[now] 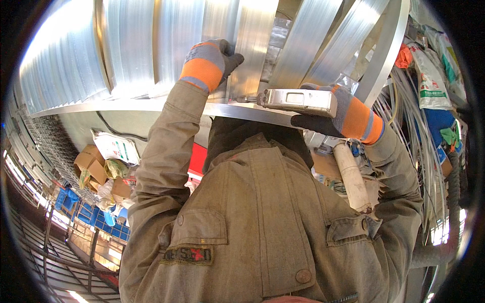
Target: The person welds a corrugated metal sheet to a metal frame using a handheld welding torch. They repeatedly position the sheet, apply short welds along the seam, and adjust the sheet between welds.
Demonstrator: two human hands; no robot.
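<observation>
My left hand (pixel 207 64), in a grey and orange work glove, is closed over a shiny metal strip (pixel 251 55), its fingers curled and its thumb pointing right. Whatever it may be pinching is hidden. My right hand (pixel 345 112), gloved alike, grips a silver box-shaped tool (pixel 298 102) from its right end. The tool lies level with its narrow tip (pixel 247 99) pointing left, close to a long curved metal edge bar (pixel 151 105) where the strips end. The tip's contact with the metal cannot be made out.
Broad metal strips (pixel 126 45) run side by side across the top, with gaps toward the right. Thin rods or wires (pixel 415 121) and a white sack (pixel 429 76) stand at right. Lower left are cardboard boxes (pixel 93 162), blue crates (pixel 87 214) and metal railing (pixel 50 252).
</observation>
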